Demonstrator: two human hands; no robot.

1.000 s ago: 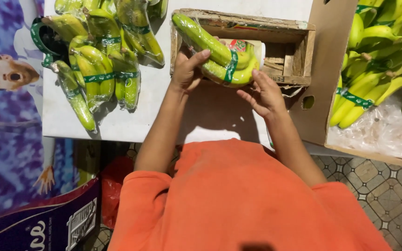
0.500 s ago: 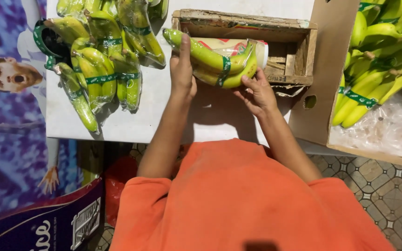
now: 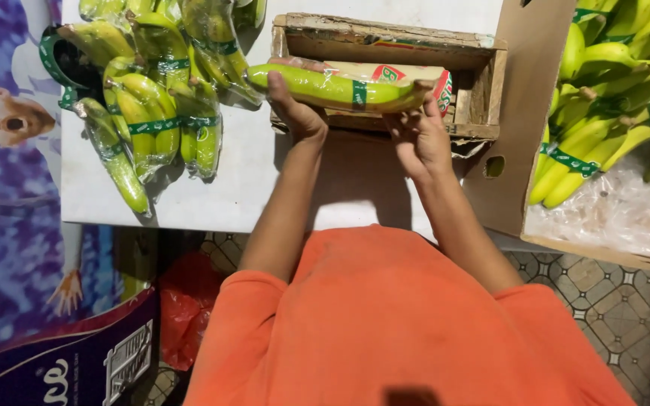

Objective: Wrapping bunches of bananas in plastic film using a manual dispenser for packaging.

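Our left hand (image 3: 295, 113) and right hand (image 3: 419, 135) close around the ends of a plastic-wrapped green banana bunch (image 3: 332, 88), level over a rough wooden crate (image 3: 483, 83). Glossy bagged bananas (image 3: 152, 113) crowd the white tabletop (image 3: 227, 188) alongside.

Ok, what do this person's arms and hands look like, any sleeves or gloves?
Both hands are bare: no gloves, rings or watch visible on the left hand or the right hand. The forearms are uncovered too. An orange short-sleeved shirt ends above the elbows on both arms, plain with no visible markings.
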